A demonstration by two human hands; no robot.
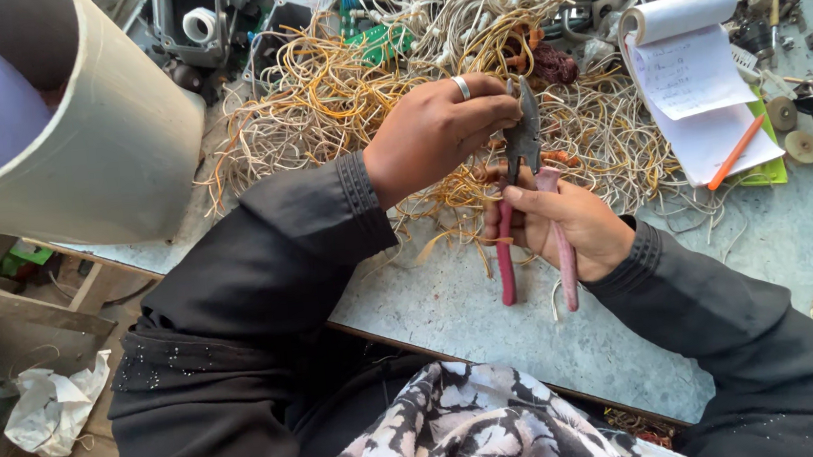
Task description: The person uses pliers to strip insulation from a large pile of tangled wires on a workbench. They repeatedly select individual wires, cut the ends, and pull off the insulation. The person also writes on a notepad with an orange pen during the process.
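**Pliers held over the wire heap**

Right hand [573, 229] grips pink-handled steel pliers [528, 198] just before the tangled yellow-white wire pile [365, 95]; left hand [437, 133] pinches at their tip. Left of the pile, a large cream plastic bucket [114, 136] — contents hidden — overhangs the grey table's [452, 303] edge.

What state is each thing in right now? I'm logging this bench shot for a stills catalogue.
Pink-handled steel pliers: upright, handles spread, jaws at the left fingertips.
Right hand: gripping the pliers' handles.
Left hand: fingers pinched at the pliers' jaws; what they hold is hidden.
Tangled yellow and white wires: heaped loose on the table.
White spiral notepad: open, top pages rolled back.
Orange pen: lying on the notepad.
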